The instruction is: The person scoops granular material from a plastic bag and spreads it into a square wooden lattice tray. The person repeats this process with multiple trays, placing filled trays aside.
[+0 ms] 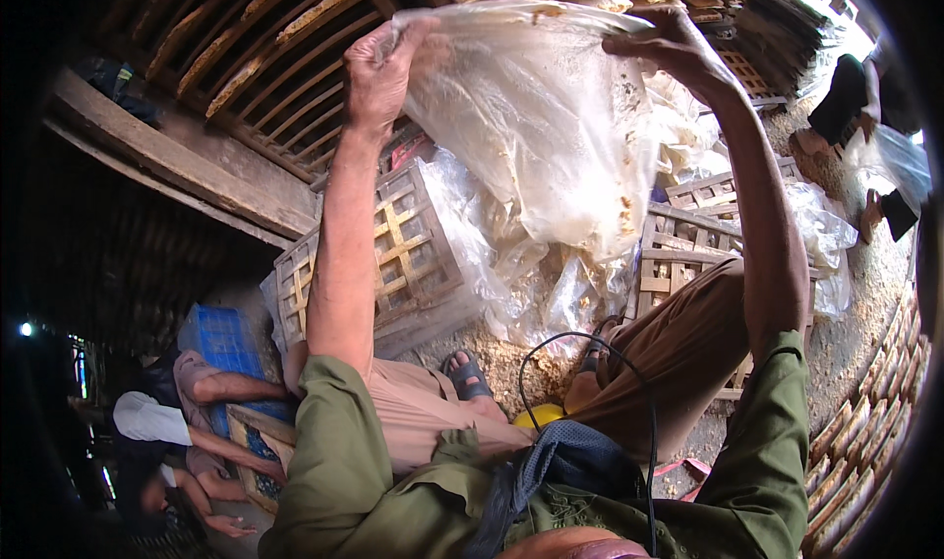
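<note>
With both arms stretched out in front, I hold up a large, clear, crumpled plastic sheet [531,117] specked with brown crumbs. My left hand [382,75] is closed on its upper left corner. The upper right edge is pinched in my right hand [671,46], whose fingertips are partly hidden in the folds. Below, the sheet hangs over more loose plastic sheeting [570,294]. A woven wooden crate [398,254] stands beside my left forearm, and slatted wooden crates [678,249] lie by my right knee.
Wooden racks [285,58] stand at the upper left above a thick beam [187,171]. Trays of pale slabs fill the top and right edges. A person [157,421] sits at the lower left near a blue crate [221,338]. Another person [851,97] holds plastic at far right. Crumbs cover the floor.
</note>
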A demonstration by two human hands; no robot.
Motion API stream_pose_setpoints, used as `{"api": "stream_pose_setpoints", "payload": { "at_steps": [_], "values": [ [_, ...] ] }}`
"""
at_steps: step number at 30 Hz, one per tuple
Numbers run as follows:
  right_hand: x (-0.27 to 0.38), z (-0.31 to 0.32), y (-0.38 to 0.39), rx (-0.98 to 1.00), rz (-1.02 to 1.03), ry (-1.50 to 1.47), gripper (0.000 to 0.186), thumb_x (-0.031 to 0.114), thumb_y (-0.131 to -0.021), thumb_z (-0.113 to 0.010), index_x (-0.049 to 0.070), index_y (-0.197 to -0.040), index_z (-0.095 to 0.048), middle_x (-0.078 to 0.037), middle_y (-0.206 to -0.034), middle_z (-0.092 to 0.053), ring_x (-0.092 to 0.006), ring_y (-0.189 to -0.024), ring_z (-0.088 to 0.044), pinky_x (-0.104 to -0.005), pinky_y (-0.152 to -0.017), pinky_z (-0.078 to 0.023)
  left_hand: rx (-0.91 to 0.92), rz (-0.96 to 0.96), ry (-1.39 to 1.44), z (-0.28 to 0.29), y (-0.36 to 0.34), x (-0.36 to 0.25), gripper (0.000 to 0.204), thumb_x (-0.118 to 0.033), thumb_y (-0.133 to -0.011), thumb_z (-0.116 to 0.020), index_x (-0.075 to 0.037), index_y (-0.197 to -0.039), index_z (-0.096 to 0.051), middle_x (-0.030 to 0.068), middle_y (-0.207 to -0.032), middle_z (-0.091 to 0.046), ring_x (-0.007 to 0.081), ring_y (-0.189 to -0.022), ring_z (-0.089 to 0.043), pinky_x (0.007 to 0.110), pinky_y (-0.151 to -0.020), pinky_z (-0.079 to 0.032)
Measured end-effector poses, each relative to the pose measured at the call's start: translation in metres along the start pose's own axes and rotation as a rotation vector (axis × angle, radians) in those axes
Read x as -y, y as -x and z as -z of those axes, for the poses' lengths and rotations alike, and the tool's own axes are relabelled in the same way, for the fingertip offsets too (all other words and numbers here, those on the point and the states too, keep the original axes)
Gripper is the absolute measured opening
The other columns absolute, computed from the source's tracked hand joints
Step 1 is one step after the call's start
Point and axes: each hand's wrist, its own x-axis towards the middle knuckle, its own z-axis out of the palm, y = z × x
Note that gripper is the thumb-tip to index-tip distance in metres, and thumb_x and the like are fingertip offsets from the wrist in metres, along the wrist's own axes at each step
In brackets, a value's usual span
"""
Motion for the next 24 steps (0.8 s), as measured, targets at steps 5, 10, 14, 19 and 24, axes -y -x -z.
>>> {"api": "stream_pose_setpoints", "payload": {
  "at_steps": [5, 10, 14, 19, 24],
  "values": [
    [0.003, 0.030, -0.002, 0.155, -0.036, -0.079, 0.045, 0.038, -0.090, -0.083, 0.000, -0.113, -0.076, -0.006, -0.093, -0.078, -0.0127, -0.078, -0.073, -0.0295, -0.077, -0.057, 0.252, -0.486, -0.929, -0.054, -0.019, -0.014, 0.092, -0.027, -0.074, -0.094, -0.012, -0.153, -0.051, 0.0178, -0.149, -0.060, 0.0299, -0.131, -0.064, 0.044, -0.112, -0.052],
    [0.024, -0.013, -0.010, 0.183, -0.067, 0.031, 0.047, 0.050, -0.095, -0.076, 0.005, -0.106, -0.079, -0.002, -0.082, -0.074, -0.0090, -0.071, -0.066, -0.0275, -0.067, -0.053, 0.544, 0.059, -0.468, -0.051, -0.016, 0.003, 0.045, -0.040, -0.091, -0.083, -0.004, -0.118, -0.076, 0.0094, -0.100, -0.078, 0.0178, -0.087, -0.075, 0.035, -0.081, -0.061],
    [0.011, 0.005, -0.008, 0.080, -0.114, 0.070, 0.044, 0.053, -0.100, -0.069, 0.011, -0.109, -0.081, 0.000, -0.073, -0.067, -0.0080, -0.061, -0.057, -0.0288, -0.061, -0.049, 0.585, 0.189, -0.148, -0.051, -0.019, 0.004, 0.049, -0.049, -0.100, -0.070, -0.001, -0.106, -0.076, 0.0089, -0.082, -0.079, 0.0149, -0.065, -0.075, 0.026, -0.050, -0.055],
    [-0.002, -0.013, -0.005, 0.050, -0.008, 0.089, 0.041, 0.049, -0.103, -0.064, 0.015, -0.119, -0.080, -0.005, -0.077, -0.071, -0.0137, -0.068, -0.066, -0.0344, -0.069, -0.055, 0.511, 0.094, -0.204, -0.052, -0.014, 0.039, 0.052, -0.053, -0.102, -0.065, -0.002, -0.103, -0.075, 0.0044, -0.074, -0.074, 0.0116, -0.063, -0.071, 0.026, -0.054, -0.055],
    [-0.017, 0.006, -0.006, 0.067, -0.119, 0.271, 0.042, 0.050, -0.104, -0.059, 0.016, -0.118, -0.080, -0.009, -0.077, -0.071, -0.0156, -0.074, -0.070, -0.0395, -0.071, -0.056, 0.428, 0.155, -0.041, -0.097, -0.002, 0.032, 0.050, -0.053, -0.104, -0.063, -0.005, -0.097, -0.074, 0.0008, -0.077, -0.072, 0.0073, -0.067, -0.067, 0.024, -0.061, -0.056]
  ]
}}
